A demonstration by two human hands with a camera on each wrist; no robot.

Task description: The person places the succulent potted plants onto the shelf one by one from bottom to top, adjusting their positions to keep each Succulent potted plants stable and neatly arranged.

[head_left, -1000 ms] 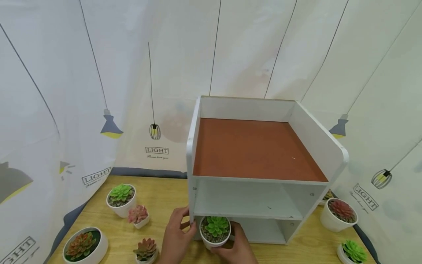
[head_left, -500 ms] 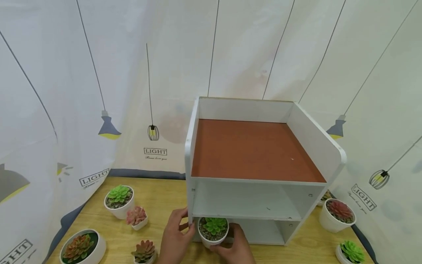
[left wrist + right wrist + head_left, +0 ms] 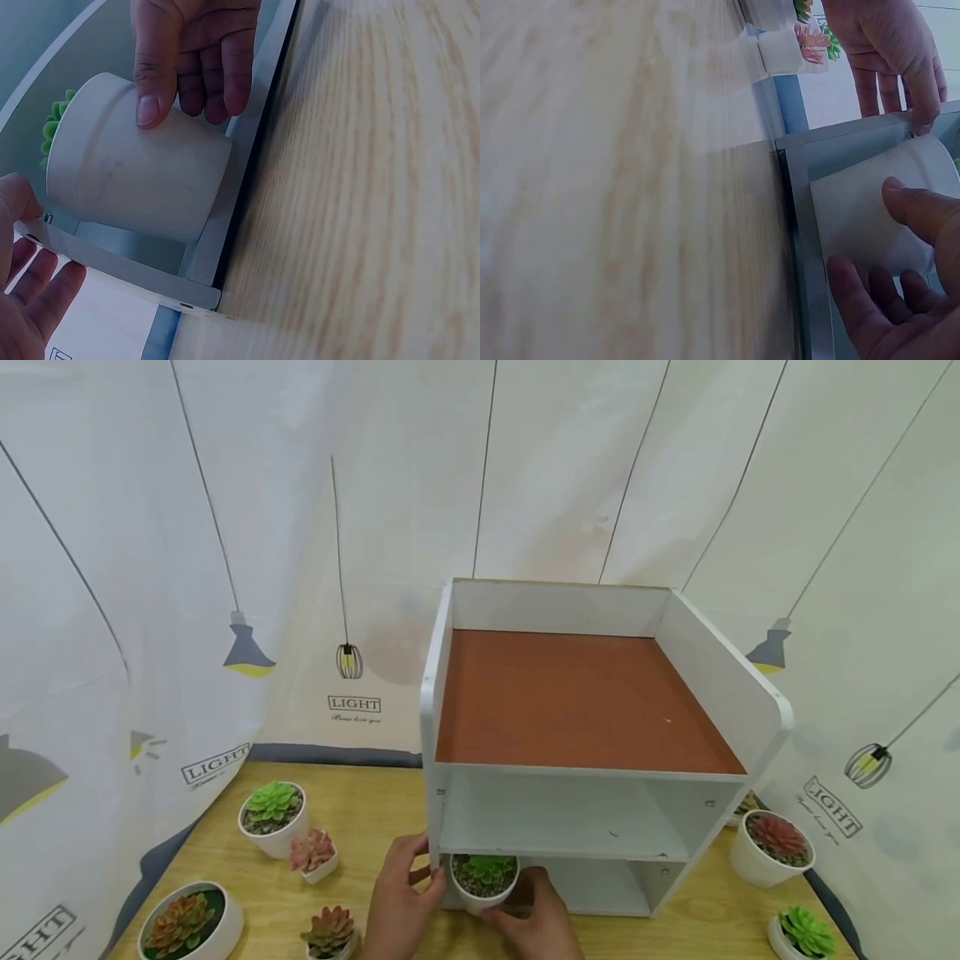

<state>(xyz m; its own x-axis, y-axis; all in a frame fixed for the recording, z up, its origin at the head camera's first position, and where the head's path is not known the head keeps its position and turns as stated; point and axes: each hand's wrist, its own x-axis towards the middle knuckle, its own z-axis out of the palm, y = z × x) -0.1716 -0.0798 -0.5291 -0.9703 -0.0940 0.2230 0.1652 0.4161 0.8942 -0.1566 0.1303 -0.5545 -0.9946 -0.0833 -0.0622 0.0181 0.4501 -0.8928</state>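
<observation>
R grip (image 3: 536,917) holds pot (image 3: 476,900) w/ green plant (image 3: 489,867) at mouth of shelf (image 3: 588,702)'s btm bay; L grip (image 3: 400,893) pinches shelf's L side.

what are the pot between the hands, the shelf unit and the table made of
Pot: perhaps plastic or ceramic, from its smooth, dull white surface.
Shelf unit: probably painted or laminated board; smooth, flat white and brown faces.
Table: apparently smooth wood or wood-print laminate; yellowish grain.
</observation>
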